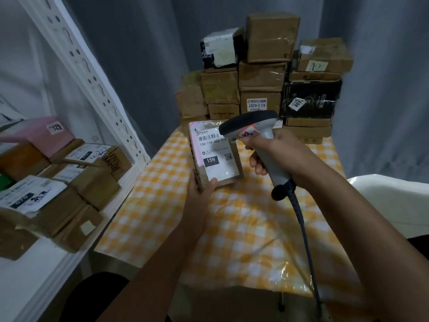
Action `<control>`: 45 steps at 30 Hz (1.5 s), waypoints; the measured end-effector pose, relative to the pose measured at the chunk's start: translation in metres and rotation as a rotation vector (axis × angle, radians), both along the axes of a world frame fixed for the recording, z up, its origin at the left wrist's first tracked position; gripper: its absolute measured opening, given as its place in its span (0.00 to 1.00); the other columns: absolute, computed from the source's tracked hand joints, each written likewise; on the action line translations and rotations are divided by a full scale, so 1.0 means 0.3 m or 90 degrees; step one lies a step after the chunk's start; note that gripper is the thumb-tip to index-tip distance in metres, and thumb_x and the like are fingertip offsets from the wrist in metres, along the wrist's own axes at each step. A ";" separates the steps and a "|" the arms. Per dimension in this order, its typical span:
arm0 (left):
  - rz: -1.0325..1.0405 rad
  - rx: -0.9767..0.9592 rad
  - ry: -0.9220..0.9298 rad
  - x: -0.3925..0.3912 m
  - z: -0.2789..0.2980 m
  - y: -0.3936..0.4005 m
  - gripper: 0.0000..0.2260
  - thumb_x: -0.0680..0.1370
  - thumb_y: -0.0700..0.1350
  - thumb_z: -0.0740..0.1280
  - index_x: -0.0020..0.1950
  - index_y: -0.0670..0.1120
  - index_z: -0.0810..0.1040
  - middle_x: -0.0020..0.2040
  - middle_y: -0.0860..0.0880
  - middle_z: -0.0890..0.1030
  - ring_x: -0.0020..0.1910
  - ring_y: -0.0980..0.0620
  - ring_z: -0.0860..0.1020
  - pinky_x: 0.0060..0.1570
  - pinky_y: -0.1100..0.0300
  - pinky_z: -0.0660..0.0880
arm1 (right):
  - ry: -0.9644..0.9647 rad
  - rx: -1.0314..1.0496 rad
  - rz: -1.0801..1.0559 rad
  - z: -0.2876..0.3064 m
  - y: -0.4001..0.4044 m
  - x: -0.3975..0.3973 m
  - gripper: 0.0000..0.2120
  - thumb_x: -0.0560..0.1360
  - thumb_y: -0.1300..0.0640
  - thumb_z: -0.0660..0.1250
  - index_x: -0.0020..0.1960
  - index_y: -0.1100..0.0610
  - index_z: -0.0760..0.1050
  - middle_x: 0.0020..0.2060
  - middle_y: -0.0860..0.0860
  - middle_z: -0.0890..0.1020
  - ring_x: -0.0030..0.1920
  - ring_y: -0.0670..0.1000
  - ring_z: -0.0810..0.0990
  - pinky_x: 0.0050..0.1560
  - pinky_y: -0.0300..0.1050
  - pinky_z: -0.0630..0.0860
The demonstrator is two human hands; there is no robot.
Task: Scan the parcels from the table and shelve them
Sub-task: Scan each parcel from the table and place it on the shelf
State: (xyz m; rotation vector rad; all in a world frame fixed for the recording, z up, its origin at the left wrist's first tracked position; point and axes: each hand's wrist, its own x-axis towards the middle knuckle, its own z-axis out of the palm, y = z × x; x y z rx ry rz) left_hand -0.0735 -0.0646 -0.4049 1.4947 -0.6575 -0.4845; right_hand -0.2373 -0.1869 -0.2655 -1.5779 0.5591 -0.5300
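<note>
The parcel [214, 154] sat tilted above the checkered table [232, 228], your left hand [200, 191] pinching its lower edge. Your right hand [267, 152] curled around the scanner [255, 133], probably aimed at its label. Beyond your fingers stood stacked boxes [267, 73].

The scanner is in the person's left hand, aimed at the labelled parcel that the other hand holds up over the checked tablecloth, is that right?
Not quite. The head view shows the scanner gripped in the right hand, not the left. The left hand holds up the labelled parcel over the checked tablecloth, and the scanner's head is aimed at its label.
</note>
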 end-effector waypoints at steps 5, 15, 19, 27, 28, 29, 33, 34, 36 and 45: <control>0.000 0.005 0.000 0.003 -0.007 -0.001 0.31 0.74 0.55 0.71 0.76 0.54 0.68 0.67 0.51 0.80 0.66 0.50 0.79 0.66 0.52 0.75 | 0.010 -0.020 0.006 0.003 0.008 0.005 0.12 0.80 0.55 0.66 0.47 0.65 0.78 0.30 0.58 0.80 0.26 0.52 0.77 0.27 0.39 0.74; 0.006 0.010 0.022 0.026 -0.037 -0.010 0.39 0.71 0.59 0.74 0.79 0.54 0.64 0.70 0.51 0.77 0.67 0.52 0.78 0.70 0.46 0.72 | 0.010 -0.030 -0.005 0.011 0.000 -0.004 0.13 0.80 0.55 0.66 0.50 0.66 0.78 0.29 0.58 0.80 0.25 0.51 0.77 0.26 0.39 0.74; -0.005 0.006 0.020 0.032 -0.047 -0.013 0.38 0.72 0.57 0.74 0.79 0.53 0.64 0.70 0.51 0.78 0.68 0.50 0.78 0.71 0.45 0.72 | 0.004 -0.028 0.004 0.015 -0.001 -0.009 0.11 0.80 0.55 0.66 0.48 0.64 0.77 0.29 0.57 0.79 0.25 0.51 0.76 0.26 0.38 0.74; -0.003 -0.017 0.021 0.017 -0.029 -0.001 0.25 0.80 0.48 0.70 0.76 0.52 0.68 0.66 0.51 0.81 0.64 0.53 0.80 0.64 0.56 0.76 | 0.011 -0.027 0.012 -0.012 0.010 0.008 0.13 0.80 0.55 0.66 0.50 0.65 0.79 0.30 0.58 0.81 0.27 0.53 0.77 0.29 0.42 0.74; 0.000 -0.024 0.030 0.016 -0.028 -0.003 0.22 0.81 0.46 0.69 0.74 0.52 0.70 0.64 0.51 0.82 0.63 0.53 0.80 0.63 0.58 0.76 | 0.014 -0.022 0.012 -0.019 0.015 0.014 0.14 0.80 0.55 0.66 0.51 0.67 0.79 0.30 0.58 0.81 0.27 0.53 0.77 0.29 0.42 0.74; 0.004 -0.029 0.047 0.016 -0.026 -0.003 0.19 0.81 0.46 0.68 0.72 0.53 0.72 0.62 0.52 0.83 0.62 0.53 0.81 0.61 0.59 0.76 | 0.019 -0.018 0.011 -0.025 0.022 0.018 0.15 0.80 0.55 0.67 0.52 0.68 0.79 0.30 0.58 0.81 0.26 0.53 0.77 0.29 0.43 0.74; 0.063 -0.068 0.103 0.022 0.013 0.021 0.14 0.83 0.42 0.65 0.67 0.55 0.74 0.61 0.53 0.82 0.53 0.64 0.82 0.51 0.67 0.76 | 0.024 -0.024 0.008 -0.045 0.062 0.022 0.15 0.80 0.54 0.67 0.51 0.67 0.80 0.30 0.57 0.82 0.26 0.52 0.77 0.30 0.43 0.73; 0.075 -0.071 0.087 0.022 0.038 0.041 0.15 0.83 0.42 0.64 0.69 0.54 0.71 0.63 0.54 0.80 0.52 0.67 0.81 0.50 0.68 0.76 | 0.022 -0.026 0.007 -0.045 0.072 0.023 0.15 0.79 0.53 0.68 0.51 0.67 0.80 0.30 0.57 0.82 0.26 0.52 0.77 0.30 0.43 0.73; 0.095 -0.082 0.036 0.032 0.095 0.097 0.19 0.84 0.43 0.63 0.74 0.51 0.66 0.65 0.55 0.77 0.51 0.69 0.80 0.49 0.69 0.76 | 0.013 -0.024 0.002 -0.037 0.095 0.033 0.14 0.79 0.53 0.68 0.52 0.66 0.80 0.30 0.56 0.82 0.26 0.52 0.77 0.29 0.42 0.73; 0.258 -0.230 -0.060 0.126 0.406 0.513 0.30 0.79 0.54 0.67 0.80 0.55 0.62 0.70 0.51 0.78 0.66 0.54 0.79 0.68 0.49 0.74 | -0.029 -0.065 0.091 0.051 0.362 0.252 0.12 0.79 0.54 0.69 0.46 0.63 0.80 0.27 0.53 0.80 0.23 0.49 0.76 0.25 0.39 0.73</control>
